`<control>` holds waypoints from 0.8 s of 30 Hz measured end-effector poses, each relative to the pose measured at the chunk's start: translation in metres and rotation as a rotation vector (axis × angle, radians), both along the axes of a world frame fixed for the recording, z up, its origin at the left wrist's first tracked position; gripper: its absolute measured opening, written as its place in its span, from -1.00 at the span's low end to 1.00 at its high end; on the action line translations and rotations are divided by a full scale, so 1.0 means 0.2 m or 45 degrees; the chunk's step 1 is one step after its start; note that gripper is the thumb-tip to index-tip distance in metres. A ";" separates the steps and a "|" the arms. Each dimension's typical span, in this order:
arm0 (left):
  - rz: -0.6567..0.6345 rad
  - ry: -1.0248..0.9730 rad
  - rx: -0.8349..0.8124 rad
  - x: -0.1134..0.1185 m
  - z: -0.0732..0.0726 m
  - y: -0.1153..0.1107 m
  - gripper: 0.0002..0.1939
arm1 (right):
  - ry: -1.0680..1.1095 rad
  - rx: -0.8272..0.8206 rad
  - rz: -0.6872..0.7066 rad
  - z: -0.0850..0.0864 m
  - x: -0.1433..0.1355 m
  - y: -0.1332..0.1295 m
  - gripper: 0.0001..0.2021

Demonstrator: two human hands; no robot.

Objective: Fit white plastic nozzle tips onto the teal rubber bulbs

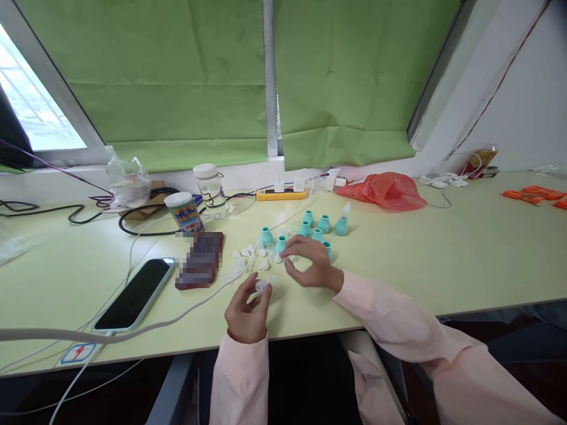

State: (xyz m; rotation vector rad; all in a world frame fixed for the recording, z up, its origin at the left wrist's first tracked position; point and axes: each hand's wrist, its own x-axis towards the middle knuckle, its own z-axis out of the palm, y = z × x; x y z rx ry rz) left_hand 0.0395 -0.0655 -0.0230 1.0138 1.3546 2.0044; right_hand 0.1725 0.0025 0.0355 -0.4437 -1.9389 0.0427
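My left hand [247, 311] pinches a small clear plastic piece [262, 285] between thumb and fingertips, just above the pale green table [443, 254]. To its right, my right hand [310, 263] hovers palm down with curled fingers over several small white caps [248, 252]; whether it holds anything is hidden. Several teal bulb-shaped parts [323, 224] stand just behind that hand. One more teal bulb [341, 224] carries a clear tip.
A phone [136, 293] lies at the left on a white cable [133, 330], next to a dark red wallet [200, 260]. Behind stand a printed can [185, 212], a clear jar [211, 189], a yellow power strip [280, 194] and a red bag [385, 190].
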 end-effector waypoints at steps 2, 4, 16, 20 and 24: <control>-0.027 0.015 0.026 0.00 0.00 0.00 -0.70 | -0.055 0.142 -0.223 0.03 0.08 0.06 -0.92; -0.056 0.065 0.067 -0.01 -0.01 0.01 -0.74 | -0.079 0.135 -0.420 0.05 0.18 0.12 -0.91; -0.214 0.342 0.045 -0.04 -0.03 0.02 -0.60 | -0.906 -0.622 -0.786 0.02 0.41 0.16 -0.68; -0.260 0.493 0.094 -0.05 -0.02 0.02 -0.66 | -0.914 -0.640 -0.652 0.02 0.41 0.16 -0.77; -0.232 0.377 0.002 -0.04 -0.01 0.02 -0.73 | -0.666 -0.473 -0.459 0.04 0.39 0.14 -0.78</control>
